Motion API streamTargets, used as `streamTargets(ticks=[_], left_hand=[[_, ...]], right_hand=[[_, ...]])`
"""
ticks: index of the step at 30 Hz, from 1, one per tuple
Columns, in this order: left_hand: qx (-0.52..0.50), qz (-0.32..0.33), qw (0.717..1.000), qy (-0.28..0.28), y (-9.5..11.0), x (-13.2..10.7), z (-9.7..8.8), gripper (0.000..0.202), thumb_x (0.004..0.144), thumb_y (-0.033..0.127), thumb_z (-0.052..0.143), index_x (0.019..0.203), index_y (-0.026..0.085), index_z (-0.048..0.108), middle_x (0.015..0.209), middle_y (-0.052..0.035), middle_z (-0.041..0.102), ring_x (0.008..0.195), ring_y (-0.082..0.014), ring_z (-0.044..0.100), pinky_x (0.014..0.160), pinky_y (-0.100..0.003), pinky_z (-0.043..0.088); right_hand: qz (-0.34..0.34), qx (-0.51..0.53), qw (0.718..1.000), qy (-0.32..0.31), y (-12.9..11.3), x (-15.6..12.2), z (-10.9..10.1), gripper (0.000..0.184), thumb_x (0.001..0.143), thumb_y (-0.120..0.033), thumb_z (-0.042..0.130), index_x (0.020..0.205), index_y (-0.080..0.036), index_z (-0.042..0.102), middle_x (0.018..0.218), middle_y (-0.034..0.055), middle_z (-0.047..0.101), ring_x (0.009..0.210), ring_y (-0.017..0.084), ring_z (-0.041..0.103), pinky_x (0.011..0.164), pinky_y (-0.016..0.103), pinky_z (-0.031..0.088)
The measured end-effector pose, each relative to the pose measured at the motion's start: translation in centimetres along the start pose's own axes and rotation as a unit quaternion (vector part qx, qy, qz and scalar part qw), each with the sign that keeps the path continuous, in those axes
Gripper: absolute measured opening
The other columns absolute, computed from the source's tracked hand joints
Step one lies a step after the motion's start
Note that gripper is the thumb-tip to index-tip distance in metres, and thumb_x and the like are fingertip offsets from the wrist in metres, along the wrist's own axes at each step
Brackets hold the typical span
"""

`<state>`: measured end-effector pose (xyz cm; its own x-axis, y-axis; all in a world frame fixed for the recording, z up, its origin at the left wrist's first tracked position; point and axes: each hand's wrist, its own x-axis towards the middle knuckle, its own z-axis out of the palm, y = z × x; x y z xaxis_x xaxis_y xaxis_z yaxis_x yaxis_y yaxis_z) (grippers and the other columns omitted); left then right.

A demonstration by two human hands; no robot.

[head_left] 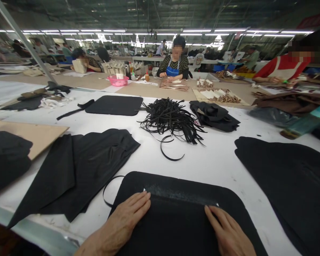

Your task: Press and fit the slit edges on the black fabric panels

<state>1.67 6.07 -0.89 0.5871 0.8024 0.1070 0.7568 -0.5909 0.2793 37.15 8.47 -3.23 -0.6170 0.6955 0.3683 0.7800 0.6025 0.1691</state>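
Note:
A large black panel with rounded corners [176, 183] lies flat in front of me. Along its far side runs a greyish, shiny strip, bordered by a straight edge of black material. My left hand [125, 217] rests on the panel's left part, fingers stretched out at that edge. On the right, my right hand [228, 227] lies with fingers extended, fingertips touching the same edge. Small white marks show by the fingertips of both hands. A thin black strip [104, 192] curls out beside the panel's left side.
Black sheets lie left [96, 160] and right [288, 177]. Beyond are a heap of black strips [168, 115], another black panel [114, 105], a folded black bundle [216, 115] and a greenish bottle [301, 124]. Co-workers sit across the table, one in a blue apron [173, 71].

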Motion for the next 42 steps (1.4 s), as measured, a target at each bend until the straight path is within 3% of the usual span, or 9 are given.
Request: streamTargets(ticks=[10, 16, 21, 23, 26, 30, 34, 39, 42], left_hand=[[0.090, -0.019, 0.996, 0.018, -1.1, -1.3, 1.0, 0.074, 0.076, -0.006, 0.030, 0.142, 0.025, 0.022, 0.138, 0.0025, 0.045, 0.125, -0.0188, 0.041, 0.102, -0.034, 0.042], [0.129, -0.008, 0.979, 0.157, -2.4, -1.5, 0.8, 0.058, 0.083, 0.007, 0.042, 0.139, 0.022, 0.034, 0.128, -0.0029, 0.056, 0.117, -0.0206, 0.050, 0.096, -0.029, 0.046], [-0.207, -0.111, 0.940, 0.249, 2.5, 1.4, -2.4, 0.040, 0.089, 0.016, 0.040, 0.125, 0.030, 0.050, 0.110, -0.0018, 0.064, 0.100, -0.0165, 0.059, 0.088, -0.024, 0.048], [-0.416, -0.234, 0.841, 0.255, 5.5, 3.3, -3.7, 0.028, 0.092, 0.031, 0.041, 0.113, 0.029, 0.059, 0.095, -0.0016, 0.066, 0.086, -0.0154, 0.061, 0.080, -0.023, 0.049], [-0.637, -0.289, 0.668, 0.253, 9.0, 6.1, -4.9, 0.030, 0.087, 0.046, 0.048, 0.099, 0.023, 0.062, 0.079, -0.0026, 0.061, 0.074, -0.0154, 0.056, 0.069, -0.024, 0.049], [-0.754, -0.331, 0.499, 0.270, 10.1, 8.3, -5.3, 0.037, 0.074, 0.053, 0.062, 0.094, 0.022, 0.060, 0.080, -0.0027, 0.055, 0.066, -0.0149, 0.050, 0.052, -0.024, 0.045], [-0.755, -0.336, 0.467, 0.314, 9.5, 8.8, -4.6, 0.028, 0.077, 0.044, 0.063, 0.089, 0.019, 0.061, 0.083, -0.0036, 0.055, 0.076, -0.0154, 0.051, 0.064, -0.024, 0.046], [-0.758, -0.315, 0.459, 0.338, 9.1, 9.2, -3.6, 0.018, 0.084, 0.037, 0.056, 0.083, 0.019, 0.060, 0.086, -0.0018, 0.055, 0.085, -0.0142, 0.051, 0.080, -0.024, 0.043], [-0.744, -0.320, 0.486, 0.329, 8.4, 8.9, -3.3, 0.018, 0.086, 0.038, 0.053, 0.084, 0.021, 0.059, 0.088, -0.0004, 0.055, 0.086, -0.0137, 0.051, 0.080, -0.024, 0.042]], right_hand=[[0.064, -0.007, 0.998, -0.025, 1.1, -1.2, -0.4, 0.036, 0.083, -0.008, 0.035, 0.110, -0.013, 0.060, 0.105, 0.0113, 0.063, 0.095, 0.023, 0.060, 0.080, 0.030, 0.052], [0.192, -0.025, 0.981, 0.000, 1.2, -0.9, -1.9, 0.035, 0.093, -0.028, 0.031, 0.082, -0.018, 0.064, 0.095, 0.0118, 0.065, 0.081, 0.027, 0.061, 0.070, 0.043, 0.052], [0.202, 0.189, 0.961, 0.013, -2.5, 2.4, -4.8, 0.024, 0.090, -0.031, 0.044, 0.096, -0.023, 0.065, 0.106, 0.0061, 0.065, 0.094, 0.021, 0.062, 0.081, 0.031, 0.051], [0.173, 0.335, 0.926, -0.026, -5.4, 4.1, -5.5, 0.030, 0.083, -0.031, 0.057, 0.112, -0.026, 0.061, 0.118, 0.0041, 0.061, 0.105, 0.021, 0.058, 0.089, 0.027, 0.047], [0.208, 0.507, 0.828, -0.122, -9.4, 6.3, -5.6, 0.065, 0.070, -0.031, 0.071, 0.130, -0.031, 0.047, 0.129, 0.0029, 0.054, 0.115, 0.025, 0.051, 0.093, 0.029, 0.044], [0.286, 0.618, 0.710, -0.179, -11.4, 8.2, -5.2, 0.032, 0.079, -0.029, 0.058, 0.111, -0.028, 0.057, 0.104, 0.0019, 0.065, 0.099, 0.023, 0.058, 0.084, 0.031, 0.046], [0.278, 0.713, 0.634, -0.109, -11.5, 9.8, -5.1, 0.032, 0.071, -0.015, 0.057, 0.102, -0.023, 0.055, 0.103, 0.0023, 0.060, 0.101, 0.021, 0.054, 0.091, 0.033, 0.039], [0.284, 0.851, 0.435, -0.075, -12.4, 11.0, -4.5, 0.025, 0.072, -0.027, 0.063, 0.093, -0.021, 0.050, 0.086, 0.0017, 0.061, 0.084, 0.019, 0.058, 0.077, 0.031, 0.042], [0.297, 0.825, 0.472, -0.093, -12.1, 10.8, -4.4, 0.024, 0.080, -0.042, 0.057, 0.084, -0.019, 0.051, 0.066, -0.0022, 0.055, 0.067, 0.015, 0.054, 0.070, 0.029, 0.042]])
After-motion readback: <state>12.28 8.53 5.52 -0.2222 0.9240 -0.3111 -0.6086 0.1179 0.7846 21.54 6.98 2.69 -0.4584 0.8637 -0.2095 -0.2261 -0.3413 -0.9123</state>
